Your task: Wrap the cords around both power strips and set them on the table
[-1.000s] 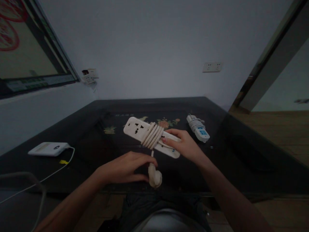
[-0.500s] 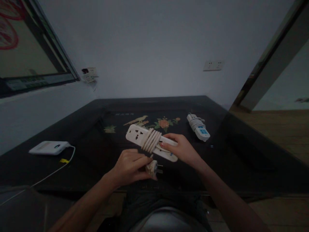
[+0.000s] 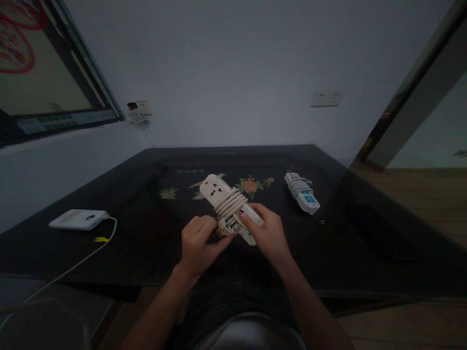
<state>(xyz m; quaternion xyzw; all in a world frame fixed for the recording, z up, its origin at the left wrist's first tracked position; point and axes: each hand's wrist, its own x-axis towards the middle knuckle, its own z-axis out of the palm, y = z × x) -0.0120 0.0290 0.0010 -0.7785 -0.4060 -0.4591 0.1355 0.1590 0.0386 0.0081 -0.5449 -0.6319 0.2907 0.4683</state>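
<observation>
A white power strip [image 3: 214, 189] is held tilted above the dark table, its cord [image 3: 230, 203] wound several times around its middle. My right hand [image 3: 268, 231] grips the strip's near end, thumb on top. Between the fingers and thumb of my left hand [image 3: 200, 238] is the cord's plug [image 3: 226, 227], with its prongs against or close to the wound cord; whether they touch I cannot tell. Farther right on the table lies a second power strip [image 3: 302, 192], white with blue sockets, its own cord wrapped round it.
The dark table [image 3: 175, 262] carries a flower and bird print. A white device [image 3: 78, 219] with a white cable [image 3: 78, 262] and a yellow tag [image 3: 101, 239] lies at its left. Wall sockets [image 3: 326, 98] are at the back right, others [image 3: 140, 111] by the window.
My left hand has brought the plug up to the wound cord and turned its prongs toward it. The strip has rotated to a steeper slant in my right hand.
</observation>
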